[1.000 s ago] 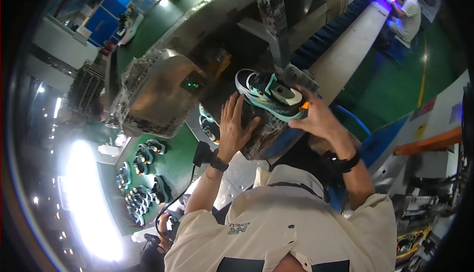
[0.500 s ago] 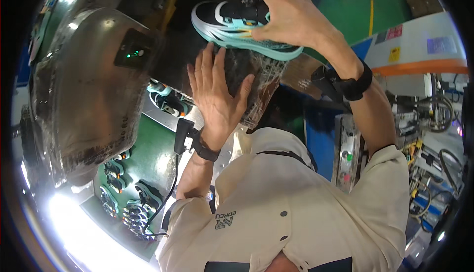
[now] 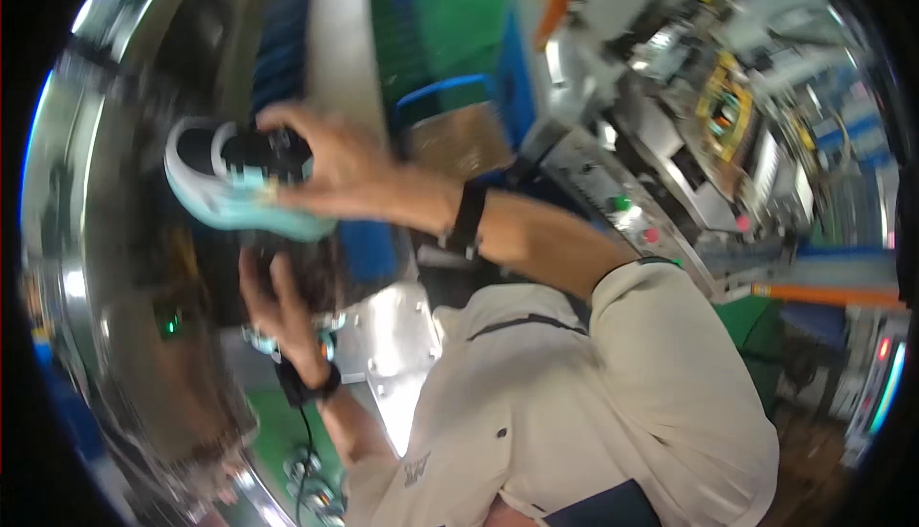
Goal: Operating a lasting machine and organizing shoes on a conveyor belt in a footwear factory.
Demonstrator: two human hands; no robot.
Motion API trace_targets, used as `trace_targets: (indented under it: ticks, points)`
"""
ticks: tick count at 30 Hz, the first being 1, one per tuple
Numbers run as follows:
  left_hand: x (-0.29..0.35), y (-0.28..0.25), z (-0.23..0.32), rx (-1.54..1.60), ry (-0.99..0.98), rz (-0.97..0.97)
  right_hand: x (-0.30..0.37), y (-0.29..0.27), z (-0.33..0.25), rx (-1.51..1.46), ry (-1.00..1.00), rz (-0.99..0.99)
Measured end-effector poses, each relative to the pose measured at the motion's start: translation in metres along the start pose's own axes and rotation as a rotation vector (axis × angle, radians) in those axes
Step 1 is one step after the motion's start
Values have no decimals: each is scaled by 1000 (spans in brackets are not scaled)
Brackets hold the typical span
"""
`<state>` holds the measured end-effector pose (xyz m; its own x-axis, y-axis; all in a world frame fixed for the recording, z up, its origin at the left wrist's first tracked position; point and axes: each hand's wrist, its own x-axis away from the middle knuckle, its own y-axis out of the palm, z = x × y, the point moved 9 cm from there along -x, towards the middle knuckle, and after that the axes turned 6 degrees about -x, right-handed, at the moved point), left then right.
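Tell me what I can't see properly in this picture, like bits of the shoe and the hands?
All in the head view:
- The heel end of the teal shoe: partly hidden behind the right hand.
- Whether the left hand touches the shoe: too blurred to tell.
- What the green lights show: too small and blurred.
- The shoe's underside: turned away from the camera.

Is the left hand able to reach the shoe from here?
Probably yes: in this view the left hand lies just below the shoe, and nothing visible stands between them.
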<state>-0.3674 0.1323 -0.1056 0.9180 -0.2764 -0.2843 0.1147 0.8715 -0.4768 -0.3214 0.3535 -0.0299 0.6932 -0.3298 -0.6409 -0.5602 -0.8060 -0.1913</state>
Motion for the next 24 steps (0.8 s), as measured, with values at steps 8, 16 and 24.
trace_targets:
  ticks: [8,16,24]
  points:
    - [78,170,174,597,217,-535,141,-226,-53,-139,326,408]
    - [243,387,345,479,246,-1256,303,-468,-110,-7,399,888]
    - [321,671,404,315,281,-1544,474,-612,-164,298,393,1408]
